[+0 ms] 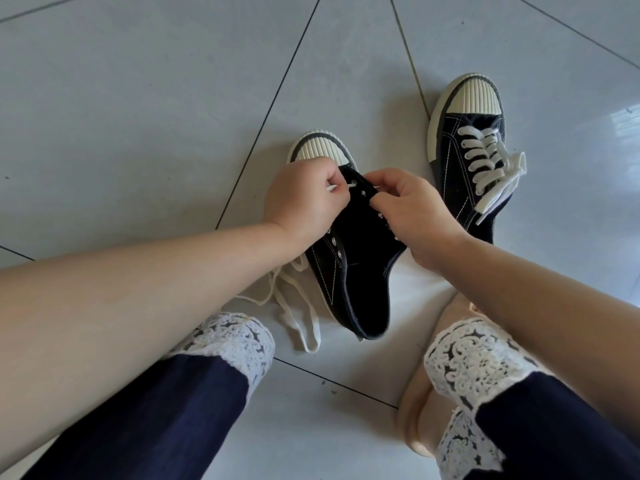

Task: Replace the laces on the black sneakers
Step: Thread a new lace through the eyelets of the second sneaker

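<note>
White lace tip (341, 186) in left hand (304, 199), black sneaker (353, 268) in right hand (412, 213).

Black canvas sneaker (353, 258), cream ribbed toe cap, eyelets nearly all bare, toe pointing away on the tiled floor (138, 116), loose cream lace (298, 317) heaped left of its heel, one tip at a front eyelet, second black sneaker (464, 161) to its right, upright, threaded with wide white lace (479, 157), ends untied.

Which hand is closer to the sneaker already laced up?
Right. The right hand grips the unlaced sneaker just beside the laced sneaker; the left hand pinches a lace tip on the unlaced sneaker's far side.
</note>
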`<state>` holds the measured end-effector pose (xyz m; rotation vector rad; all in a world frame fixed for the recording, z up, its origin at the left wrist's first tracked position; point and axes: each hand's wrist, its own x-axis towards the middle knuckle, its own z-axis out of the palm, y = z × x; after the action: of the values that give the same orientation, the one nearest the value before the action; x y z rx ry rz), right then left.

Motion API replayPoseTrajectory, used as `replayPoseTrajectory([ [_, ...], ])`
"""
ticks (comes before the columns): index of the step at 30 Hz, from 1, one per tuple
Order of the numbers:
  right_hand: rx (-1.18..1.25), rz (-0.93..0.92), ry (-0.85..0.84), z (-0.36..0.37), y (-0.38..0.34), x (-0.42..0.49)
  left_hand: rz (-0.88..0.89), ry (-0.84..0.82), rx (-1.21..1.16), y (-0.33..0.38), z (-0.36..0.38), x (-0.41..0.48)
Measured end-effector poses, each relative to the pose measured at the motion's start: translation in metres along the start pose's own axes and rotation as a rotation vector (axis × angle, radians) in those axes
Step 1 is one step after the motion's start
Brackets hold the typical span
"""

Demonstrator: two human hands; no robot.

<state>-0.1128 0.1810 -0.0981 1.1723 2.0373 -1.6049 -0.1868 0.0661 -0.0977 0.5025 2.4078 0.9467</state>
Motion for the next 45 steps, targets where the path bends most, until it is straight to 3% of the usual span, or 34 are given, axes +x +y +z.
replayPoseTrajectory([
  [8, -0.025, -0.021, -0.036, -0.002, -0.002, -0.002, -0.045, 0.02, -0.037, -0.004, 0.002, 0.0],
  [16, 0.19, 0.088, -0.231, -0.011, -0.002, -0.003, -0.019, -0.038, -0.004, -0.003, 0.004, -0.003],
  [26, 0.248, 0.098, -0.131, 0.001, -0.005, 0.008, -0.06, -0.061, -0.201, -0.004, 0.0, -0.01],
  [30, 0.257, 0.084, -0.035, 0.004, -0.006, 0.009, -0.023, -0.138, -0.041, 0.002, 0.0, -0.005],
  [36, 0.322, 0.082, 0.086, 0.004, 0.002, 0.007, 0.131, -0.102, 0.294, 0.005, -0.004, 0.002],
  [40, 0.396, 0.098, 0.118, 0.004, 0.003, 0.005, 0.199, -0.058, 0.358, 0.006, -0.004, 0.004],
  [45, 0.397, 0.028, 0.172, 0.01, 0.001, 0.007, 0.141, -0.056, 0.349, 0.006, 0.0, 0.003],
])
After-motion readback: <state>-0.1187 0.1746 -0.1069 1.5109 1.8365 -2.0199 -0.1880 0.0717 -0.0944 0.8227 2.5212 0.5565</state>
